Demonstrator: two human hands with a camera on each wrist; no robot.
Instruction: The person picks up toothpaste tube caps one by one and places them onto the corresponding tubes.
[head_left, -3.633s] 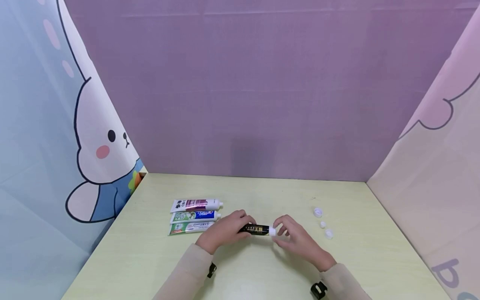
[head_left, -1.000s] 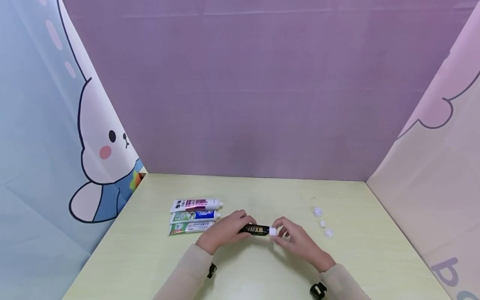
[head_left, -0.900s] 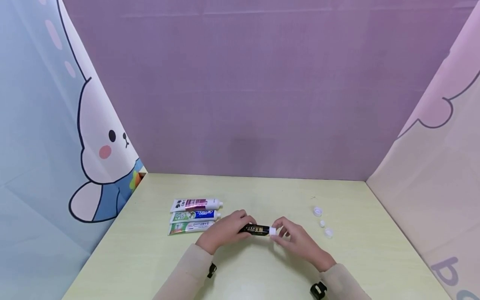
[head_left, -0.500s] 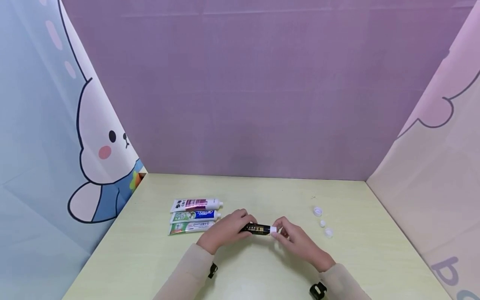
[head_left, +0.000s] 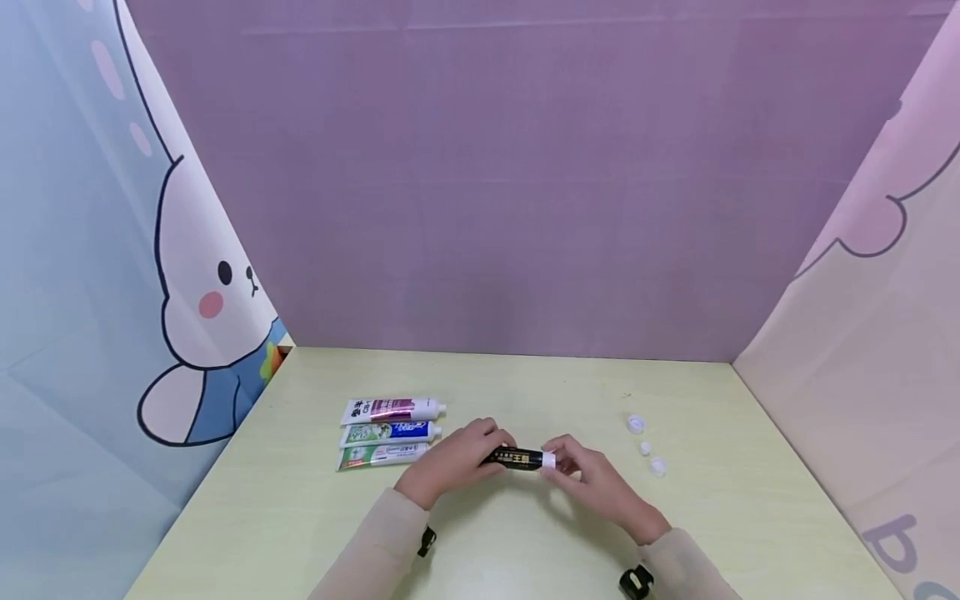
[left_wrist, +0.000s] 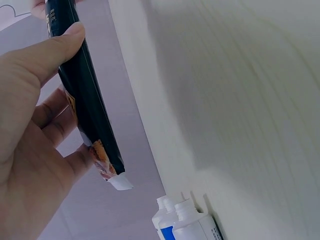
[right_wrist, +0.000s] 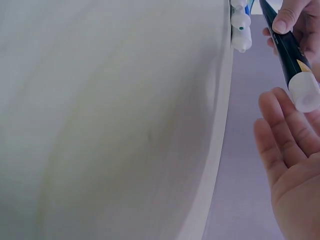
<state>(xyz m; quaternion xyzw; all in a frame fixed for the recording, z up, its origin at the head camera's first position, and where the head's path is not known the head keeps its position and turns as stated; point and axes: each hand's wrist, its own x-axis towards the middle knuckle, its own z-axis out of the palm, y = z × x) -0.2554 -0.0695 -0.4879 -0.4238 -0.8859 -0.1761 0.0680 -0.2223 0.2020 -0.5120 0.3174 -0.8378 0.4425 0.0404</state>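
Note:
A black toothpaste tube (head_left: 517,457) with gold lettering lies across my left hand (head_left: 461,458), which grips it by its tail half. In the left wrist view, the left thumb presses one face of the tube (left_wrist: 82,75) and the fingers curl behind it. The tube's white cap (head_left: 549,461) points right. My right hand (head_left: 596,479) has thumb and index finger at the cap, pinching it from both sides. Seen from the right wrist, the other right fingers (right_wrist: 287,132) extend loosely below the cap (right_wrist: 304,92), and the right thumb is out of frame.
Left of the hands, three toothpaste tubes lie in a stack of rows without caps: a purple one (head_left: 392,409), a blue-green one (head_left: 390,432) and a green one (head_left: 378,455). Three loose white caps, including a larger one (head_left: 635,424), lie on the pale table (head_left: 495,550) at right.
The right fingertips, spread around the cap earliest, have moved in onto it. The black tube and both hands have shifted slightly right; the other tubes and loose caps stay put.

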